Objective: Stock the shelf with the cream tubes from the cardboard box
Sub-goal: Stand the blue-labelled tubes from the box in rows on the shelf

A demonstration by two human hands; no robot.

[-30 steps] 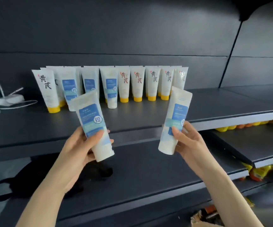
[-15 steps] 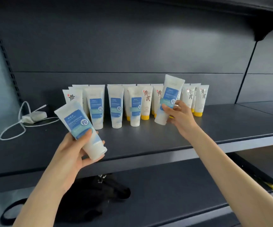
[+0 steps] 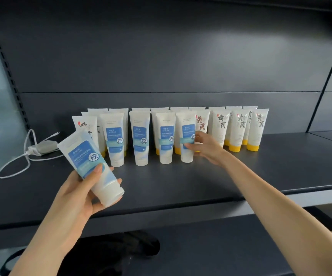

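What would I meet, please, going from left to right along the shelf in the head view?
First the charger with its cable → tilted blue-label tube held by the left hand → three standing blue-label tubes → fourth blue-label tube, pinched by the right hand → yellow-capped tubes.

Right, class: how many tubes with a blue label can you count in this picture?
5. One tube tilted in the left hand; four standing in a row on the shelf, the rightmost tube in the right hand. Back rows may hide more.
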